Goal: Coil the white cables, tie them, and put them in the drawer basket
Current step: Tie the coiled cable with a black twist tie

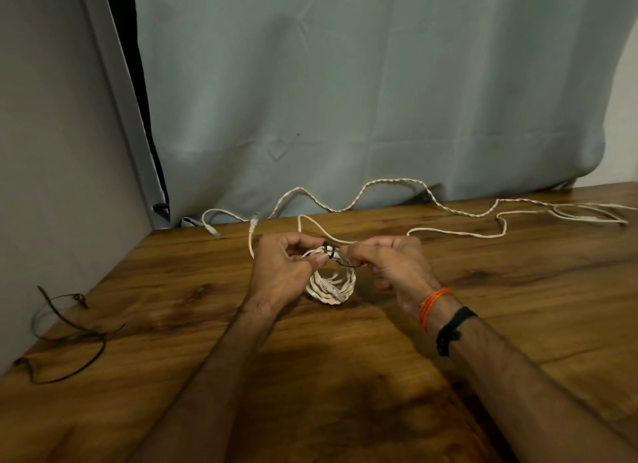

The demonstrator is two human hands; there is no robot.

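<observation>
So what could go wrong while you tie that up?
The tie looks only part wrapped, with its tail pinched by the right hand. If it slips, the coil held by the left hand might spring open. A loose cable trails over the table edge and could snag.

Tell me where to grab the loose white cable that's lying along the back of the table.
Take the loose white cable at its plug end, from above. That end lies free on the table just behind the left hand, and coiling can start from there.
</observation>
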